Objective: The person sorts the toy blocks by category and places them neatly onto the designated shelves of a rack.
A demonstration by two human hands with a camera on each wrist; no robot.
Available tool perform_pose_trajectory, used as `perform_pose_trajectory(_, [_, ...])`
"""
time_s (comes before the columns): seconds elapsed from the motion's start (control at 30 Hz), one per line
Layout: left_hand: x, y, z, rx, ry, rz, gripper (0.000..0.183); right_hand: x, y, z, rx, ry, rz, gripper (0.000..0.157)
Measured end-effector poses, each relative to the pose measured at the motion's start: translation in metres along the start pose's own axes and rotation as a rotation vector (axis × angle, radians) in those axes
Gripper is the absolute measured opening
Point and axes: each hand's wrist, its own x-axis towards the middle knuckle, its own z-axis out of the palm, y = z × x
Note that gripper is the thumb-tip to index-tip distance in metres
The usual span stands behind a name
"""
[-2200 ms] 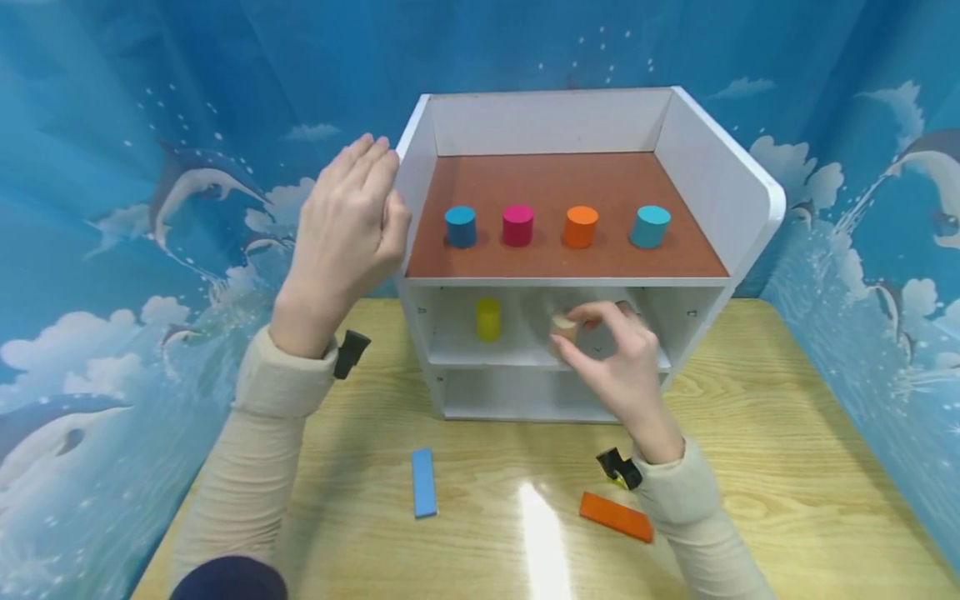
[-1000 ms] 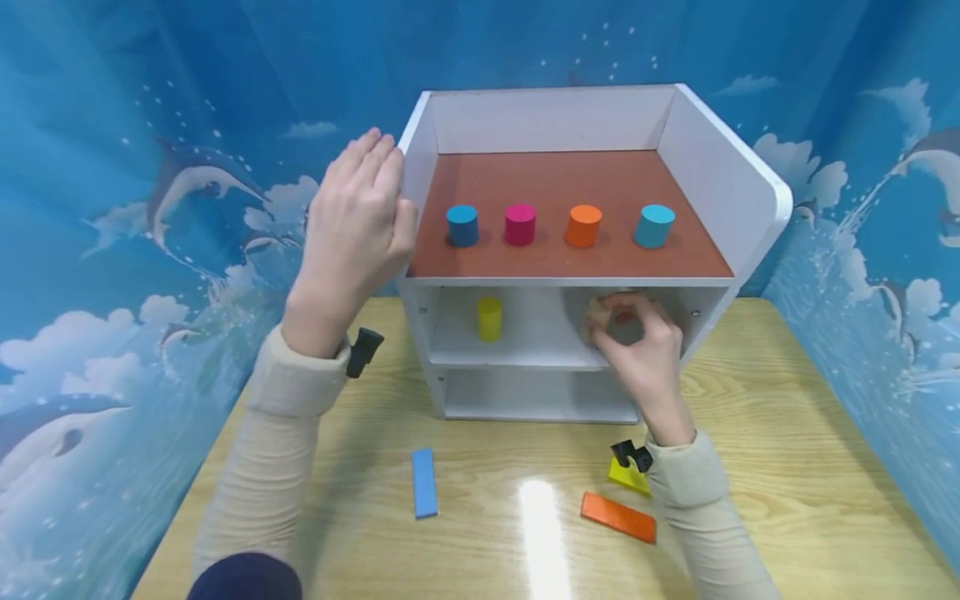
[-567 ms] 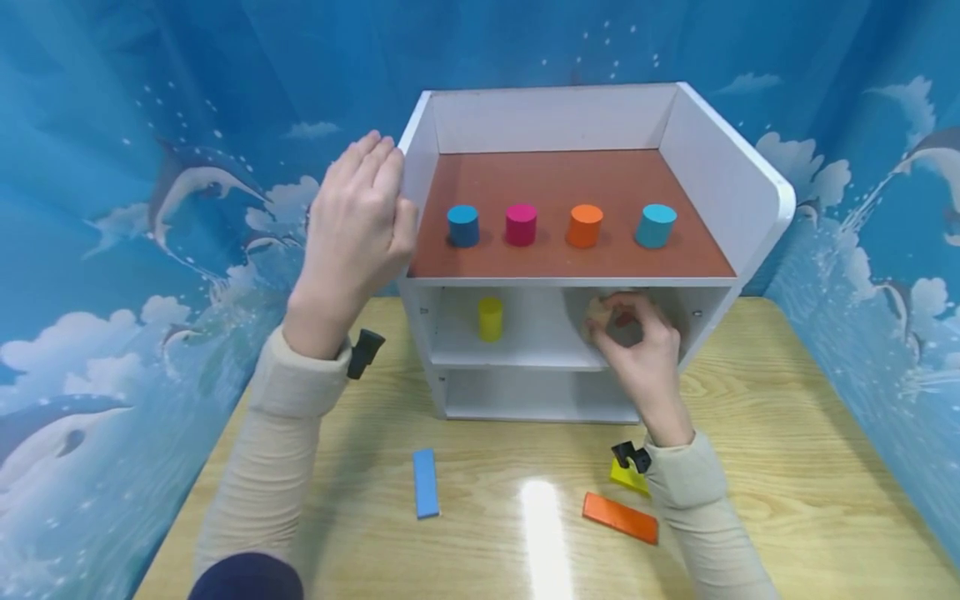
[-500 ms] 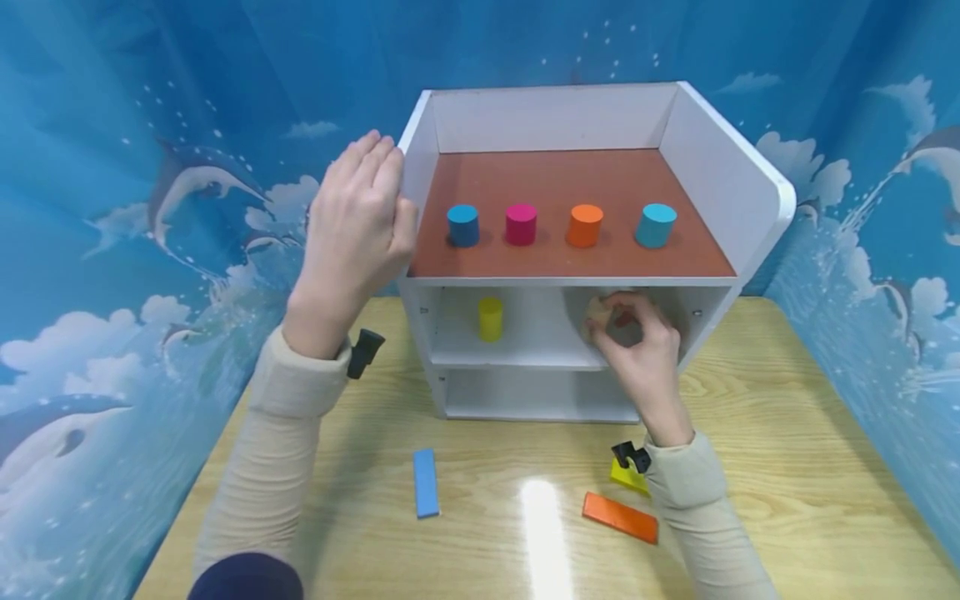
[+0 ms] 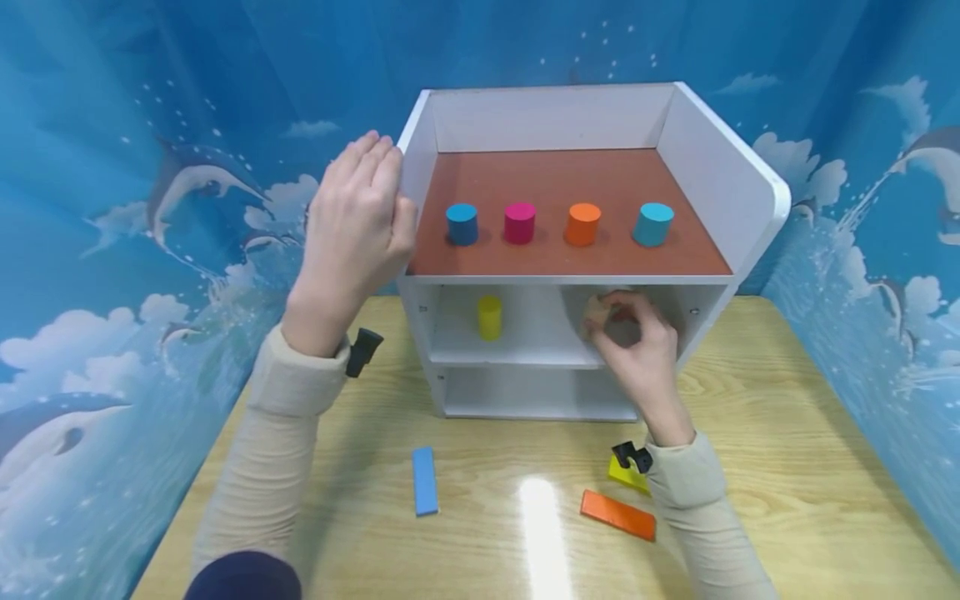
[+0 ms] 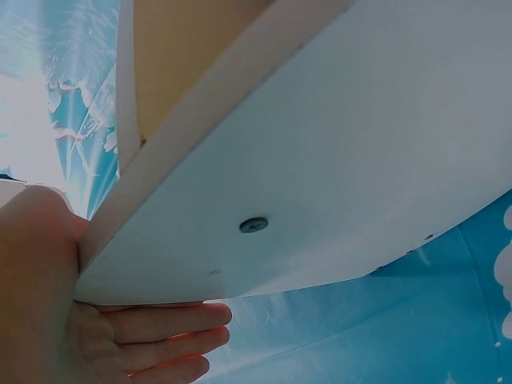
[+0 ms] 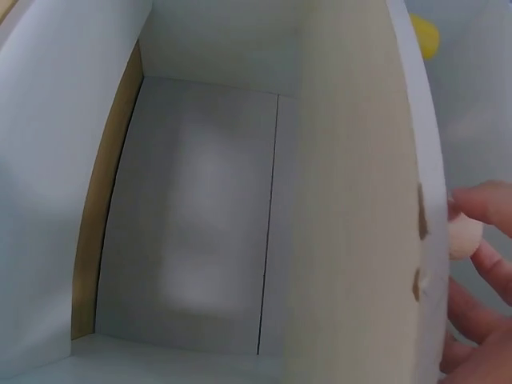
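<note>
My right hand (image 5: 641, 350) reaches into the right side of the middle shelf and pinches a pale wooden cylinder block (image 5: 597, 312) between thumb and fingers. In the right wrist view the pale block (image 7: 464, 236) shows just past the shelf board's front edge. My left hand (image 5: 356, 212) rests with straight fingers against the left side of the white shelf unit (image 5: 727, 162); the left wrist view has those fingers (image 6: 172, 324) stretched along the side panel. A yellow cylinder (image 5: 490, 318) stands on the middle shelf, left of the right hand.
On the brown top stand blue (image 5: 462, 225), magenta (image 5: 519, 223), orange (image 5: 582, 225) and turquoise (image 5: 652, 225) cylinders in a row. Blue (image 5: 424, 482), orange (image 5: 618, 515) and yellow (image 5: 627, 477) flat blocks lie on the wooden table (image 5: 360, 533); the right wrist camera partly covers the yellow one.
Since the oldest frame, my right hand has moved right and deeper into the middle shelf with the wooden block. It has held nearly still over the last second; the left hand stays at the side panel.
</note>
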Motion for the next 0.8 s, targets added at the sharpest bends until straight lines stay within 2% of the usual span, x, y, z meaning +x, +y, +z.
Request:
perform_pose_trajectory(0.4, [0.000,0.000,-0.001,-0.002,-0.002,0.002,0.046,-0.004,-0.016,-0.010,0.019,0.018,-0.074,0.033])
perform_pose_trajectory(0.8, [0.000,0.001,-0.002,0.006,-0.013,0.005,0.046,-0.020,-0.030,-0.036,0.008,-0.032,-0.029,0.034])
